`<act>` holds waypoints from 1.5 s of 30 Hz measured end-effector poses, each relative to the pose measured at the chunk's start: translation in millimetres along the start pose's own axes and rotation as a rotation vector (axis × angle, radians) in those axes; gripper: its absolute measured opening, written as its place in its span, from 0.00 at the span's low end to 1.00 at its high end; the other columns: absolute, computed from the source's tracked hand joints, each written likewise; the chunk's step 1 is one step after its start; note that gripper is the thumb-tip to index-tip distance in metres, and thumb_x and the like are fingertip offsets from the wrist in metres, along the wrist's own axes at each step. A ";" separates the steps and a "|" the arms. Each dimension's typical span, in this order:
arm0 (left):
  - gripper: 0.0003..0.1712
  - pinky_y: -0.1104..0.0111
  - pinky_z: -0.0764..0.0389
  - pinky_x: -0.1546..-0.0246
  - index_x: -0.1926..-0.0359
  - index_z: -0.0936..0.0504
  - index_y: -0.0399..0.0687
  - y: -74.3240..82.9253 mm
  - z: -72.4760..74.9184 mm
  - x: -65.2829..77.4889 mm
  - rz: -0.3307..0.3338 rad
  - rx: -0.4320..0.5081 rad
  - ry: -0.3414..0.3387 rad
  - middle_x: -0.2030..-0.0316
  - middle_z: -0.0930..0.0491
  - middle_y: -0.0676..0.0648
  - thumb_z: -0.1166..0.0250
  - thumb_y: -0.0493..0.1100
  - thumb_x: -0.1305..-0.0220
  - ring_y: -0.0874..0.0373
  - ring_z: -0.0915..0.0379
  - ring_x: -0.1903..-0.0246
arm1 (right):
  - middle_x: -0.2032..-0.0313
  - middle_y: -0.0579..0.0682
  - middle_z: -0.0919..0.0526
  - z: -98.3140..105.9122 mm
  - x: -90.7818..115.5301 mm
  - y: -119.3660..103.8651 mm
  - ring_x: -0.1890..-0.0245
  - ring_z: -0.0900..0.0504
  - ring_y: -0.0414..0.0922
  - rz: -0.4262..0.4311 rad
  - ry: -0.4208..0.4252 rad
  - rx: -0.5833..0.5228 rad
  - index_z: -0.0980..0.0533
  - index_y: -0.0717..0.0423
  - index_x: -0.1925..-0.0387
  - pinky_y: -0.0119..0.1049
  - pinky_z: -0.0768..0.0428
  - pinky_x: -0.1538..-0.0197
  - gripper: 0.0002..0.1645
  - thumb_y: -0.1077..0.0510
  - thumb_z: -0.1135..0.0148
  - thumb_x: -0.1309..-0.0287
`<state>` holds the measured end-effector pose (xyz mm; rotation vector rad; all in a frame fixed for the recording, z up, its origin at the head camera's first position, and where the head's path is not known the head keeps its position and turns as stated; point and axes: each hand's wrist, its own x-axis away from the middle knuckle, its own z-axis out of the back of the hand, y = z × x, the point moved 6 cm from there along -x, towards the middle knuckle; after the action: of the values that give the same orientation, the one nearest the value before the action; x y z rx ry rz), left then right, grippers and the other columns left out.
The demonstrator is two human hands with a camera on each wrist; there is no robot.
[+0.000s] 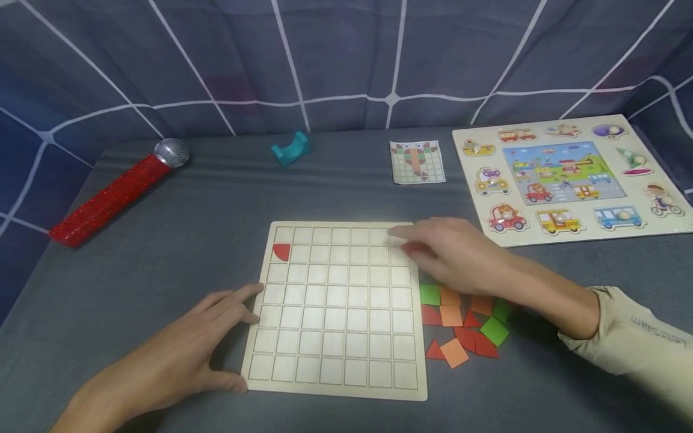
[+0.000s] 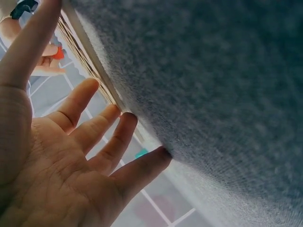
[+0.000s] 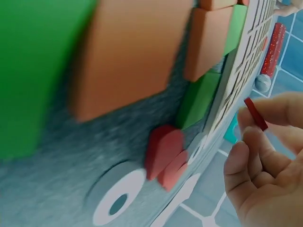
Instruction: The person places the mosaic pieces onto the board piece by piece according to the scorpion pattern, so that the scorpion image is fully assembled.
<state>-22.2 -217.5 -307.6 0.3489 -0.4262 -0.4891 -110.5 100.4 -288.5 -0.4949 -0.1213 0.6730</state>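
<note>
A pale wooden grid board [image 1: 338,313] lies in front of me, with one red quarter-round piece [image 1: 281,251] in its left column, second row from the top. My left hand [image 1: 189,343] touches the board's left edge, fingers spread and thumb at the near corner. Over the upper right cells hovers my right hand [image 1: 452,255]. Between thumb and fingers it pinches a small red piece [image 3: 255,114], seen edge-on in the right wrist view. Loose red, green and orange pieces, among them an orange square [image 1: 453,353], lie right of the board, partly under the right forearm.
A small printed pattern card [image 1: 417,162] lies behind the board. At the back right is a knobbed vehicle puzzle [image 1: 520,237]. A teal cradle [image 1: 292,149] and a red glittery microphone [image 1: 116,195] lie at the back left. White ring-shaped pieces [image 3: 119,195] show in the right wrist view.
</note>
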 end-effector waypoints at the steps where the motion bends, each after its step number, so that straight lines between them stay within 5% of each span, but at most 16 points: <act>1: 0.42 0.52 0.24 0.47 0.46 0.26 0.66 -0.2 -0.3 -0.2 0.002 0.001 -0.002 0.27 0.45 0.55 0.28 0.74 0.63 0.53 0.41 0.35 | 0.63 0.45 0.16 -0.1 -0.8 -1.6 0.68 0.24 0.41 0.012 0.005 -0.006 0.18 0.53 0.46 0.40 0.24 0.61 0.18 0.64 0.37 0.39; 7: 0.43 0.52 0.24 0.47 0.46 0.26 0.65 -1.0 -1.4 -1.2 0.016 0.010 -0.013 0.27 0.45 0.55 0.28 0.75 0.64 0.53 0.42 0.35 | 0.66 0.43 0.18 -0.5 -7.9 -7.2 0.69 0.26 0.40 0.021 0.029 -0.053 0.16 0.53 0.53 0.39 0.26 0.63 0.13 0.64 0.37 0.39; 21: 0.45 0.51 0.25 0.46 0.46 0.25 0.63 -2.1 -2.0 -2.7 0.020 0.011 -0.011 0.27 0.43 0.53 0.26 0.74 0.66 0.52 0.42 0.35 | 0.72 0.42 0.21 -11.3 -40.9 -24.0 0.70 0.26 0.42 -0.008 0.000 -0.221 0.18 0.57 0.49 0.38 0.25 0.65 0.21 0.66 0.35 0.47; 32: 0.46 0.48 0.26 0.46 0.46 0.24 0.62 -1.6 -1.1 -4.2 0.012 -0.006 -0.014 0.28 0.42 0.54 0.30 0.78 0.66 0.50 0.42 0.35 | 0.66 0.44 0.16 -26.2 -73.9 -42.3 0.67 0.21 0.40 -0.024 -0.057 -0.217 0.21 0.56 0.48 0.37 0.23 0.57 0.21 0.59 0.31 0.45; 40: 0.46 0.48 0.25 0.46 0.46 0.24 0.62 -1.6 -0.7 -4.1 0.014 0.003 -0.015 0.28 0.42 0.55 0.32 0.79 0.66 0.50 0.42 0.35 | 0.79 0.44 0.23 -37.0 -103.5 -60.1 0.76 0.25 0.41 0.008 -0.130 -0.208 0.22 0.56 0.48 0.34 0.26 0.66 0.20 0.59 0.32 0.43; 45: 0.45 0.48 0.25 0.47 0.47 0.25 0.63 -1.5 -0.5 -3.7 0.007 0.001 -0.011 0.28 0.43 0.55 0.32 0.79 0.65 0.50 0.42 0.35 | 0.78 0.45 0.22 -44.8 -116.5 -63.4 0.76 0.25 0.40 -0.022 -0.161 -0.222 0.23 0.54 0.45 0.33 0.26 0.67 0.22 0.62 0.34 0.42</act>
<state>-25.4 -216.7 -309.9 0.3457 -0.4382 -0.4844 -153.5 -32.8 -291.8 -0.6514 -0.3553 0.6813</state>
